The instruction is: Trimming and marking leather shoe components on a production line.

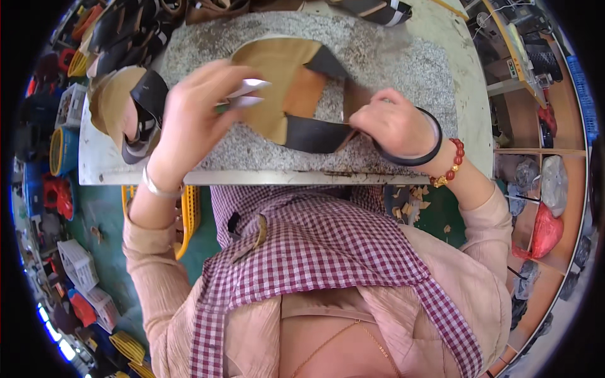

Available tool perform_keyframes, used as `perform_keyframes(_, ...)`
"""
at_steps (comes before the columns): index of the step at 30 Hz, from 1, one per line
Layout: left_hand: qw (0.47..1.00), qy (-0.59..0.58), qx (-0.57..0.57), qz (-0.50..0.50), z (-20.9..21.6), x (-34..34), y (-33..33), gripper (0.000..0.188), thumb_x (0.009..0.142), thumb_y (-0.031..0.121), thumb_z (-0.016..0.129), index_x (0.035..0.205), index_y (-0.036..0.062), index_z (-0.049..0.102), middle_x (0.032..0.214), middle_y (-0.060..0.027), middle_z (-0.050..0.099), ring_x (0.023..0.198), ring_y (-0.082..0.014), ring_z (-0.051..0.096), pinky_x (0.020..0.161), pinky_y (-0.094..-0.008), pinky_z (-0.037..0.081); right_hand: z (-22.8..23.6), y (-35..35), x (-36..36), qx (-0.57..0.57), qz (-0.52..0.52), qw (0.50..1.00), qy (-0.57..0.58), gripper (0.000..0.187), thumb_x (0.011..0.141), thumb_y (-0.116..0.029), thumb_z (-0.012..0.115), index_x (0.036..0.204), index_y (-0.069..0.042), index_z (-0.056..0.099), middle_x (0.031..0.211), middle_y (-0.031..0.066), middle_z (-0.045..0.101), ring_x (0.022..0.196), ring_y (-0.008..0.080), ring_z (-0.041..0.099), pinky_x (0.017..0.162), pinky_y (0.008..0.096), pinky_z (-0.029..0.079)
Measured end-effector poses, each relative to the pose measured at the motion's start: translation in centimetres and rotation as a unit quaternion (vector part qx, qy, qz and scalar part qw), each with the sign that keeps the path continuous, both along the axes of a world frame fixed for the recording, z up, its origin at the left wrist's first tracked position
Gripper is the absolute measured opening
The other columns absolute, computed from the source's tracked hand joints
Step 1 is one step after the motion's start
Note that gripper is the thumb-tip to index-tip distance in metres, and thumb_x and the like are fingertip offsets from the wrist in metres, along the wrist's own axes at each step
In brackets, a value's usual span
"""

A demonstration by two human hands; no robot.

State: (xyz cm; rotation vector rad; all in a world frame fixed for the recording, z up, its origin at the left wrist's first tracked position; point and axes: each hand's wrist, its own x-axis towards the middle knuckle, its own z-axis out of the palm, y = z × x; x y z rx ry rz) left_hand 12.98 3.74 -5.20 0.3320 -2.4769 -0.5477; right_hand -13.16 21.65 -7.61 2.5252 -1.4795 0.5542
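Observation:
A shoe upper (268,120) with tan lining, black side parts and an orange-brown inner patch lies spread on the speckled work board. My right hand (397,126) pinches its right end, fingers closed on the dark edge. Over the upper's left side, my left hand (201,104) is closed round what look like small scissors (249,94), two bright pointed blades set apart. That hand is slightly blurred, and its palm hides the handles. Left of it, a second tan and black upper (126,107) rests at the table's edge.
Dark uppers (126,38) are heaped at the far left, with more pieces (372,9) along the back. The table's front edge (283,178) runs just before my apron. A yellow basket (191,217) stands below left; shelves (539,151) with bagged things flank the right.

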Motion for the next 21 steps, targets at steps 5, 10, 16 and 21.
perform_keyframes(5,0.949,-0.185,0.136,-0.216,-2.5,-5.7,0.1,0.032,0.071,-0.004,0.075,0.102,-0.0013,0.067,0.1,-0.0055,0.064,0.077,-0.0174,0.057,0.069,-0.028,0.047,0.5,1.8,-0.8,0.025,-0.042,0.998,-0.046,0.02,0.079,0.001,0.064,0.097,-0.008,0.061,0.087,-0.0001,0.067,0.073,0.014,0.059,0.086,0.0277,0.046)
perform_keyframes(10,0.9,-0.247,0.244,-0.261,-3.9,-7.4,0.5,0.029,0.072,0.001,0.077,0.1,-0.0019,0.068,0.091,-0.0052,0.067,0.069,-0.0166,0.057,0.065,-0.0281,0.047,0.8,2.5,-1.5,0.039,-0.077,0.992,-0.092,0.02,0.079,0.001,0.066,0.097,-0.007,0.062,0.086,0.0001,0.067,0.074,0.0162,0.059,0.085,0.029,0.048)
perform_keyframes(16,0.935,-0.22,0.275,-0.046,-3.9,-7.1,2.0,0.026,0.076,0.007,0.077,0.1,-0.0009,0.071,0.078,-0.0073,0.07,0.06,-0.0184,0.058,0.061,-0.0302,0.048,1.0,1.3,-2.5,0.031,-0.162,0.963,-0.213,0.012,0.082,-0.005,0.07,0.092,-0.006,0.064,0.085,0.0009,0.066,0.074,0.0168,0.059,0.079,0.0276,0.049)
perform_keyframes(21,0.934,-0.151,0.323,-0.036,-5.8,-7.0,2.0,0.026,0.078,0.006,0.073,0.103,-0.0017,0.072,0.073,-0.0077,0.069,0.057,-0.0169,0.056,0.057,-0.0279,0.048,0.9,-1.3,1.0,0.12,-0.085,0.889,-0.432,0.006,0.084,-0.008,0.07,0.089,-0.005,0.069,0.085,0.0019,0.067,0.073,0.0126,0.059,0.071,0.0258,0.049)
